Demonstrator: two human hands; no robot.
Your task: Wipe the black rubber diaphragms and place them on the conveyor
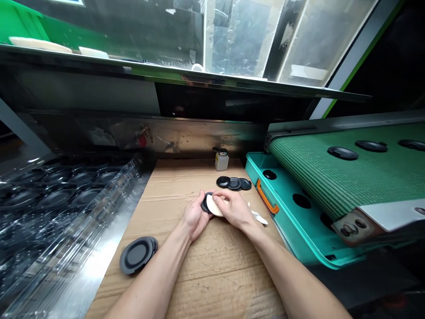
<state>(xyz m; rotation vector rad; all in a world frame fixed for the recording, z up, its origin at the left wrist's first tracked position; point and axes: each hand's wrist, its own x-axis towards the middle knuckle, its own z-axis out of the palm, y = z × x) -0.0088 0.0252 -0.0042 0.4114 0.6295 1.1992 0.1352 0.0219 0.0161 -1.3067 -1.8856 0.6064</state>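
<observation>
My left hand (pixel 194 215) grips a small black round part (pixel 205 204) from below, over the cardboard sheet (pixel 206 266). Pressed against that part is a pale beige pad (pixel 213 206), which my right hand (pixel 234 208) holds with its fingers curled over the top. Three more black round parts (pixel 234 183) lie in a row just beyond my hands. A short stack of larger dark grey discs (pixel 137 254) rests on the cardboard to the left of my left forearm. A white tool (pixel 259 217) lies partly under my right hand.
A small bottle (pixel 221 160) stands at the cardboard's far edge. On the right a green conveyor belt (pixel 348 177) carries black parts above a teal tray (pixel 288 221) with an orange handle (pixel 265 198). Clear plastic trays (pixel 59 195) of black parts fill the left side.
</observation>
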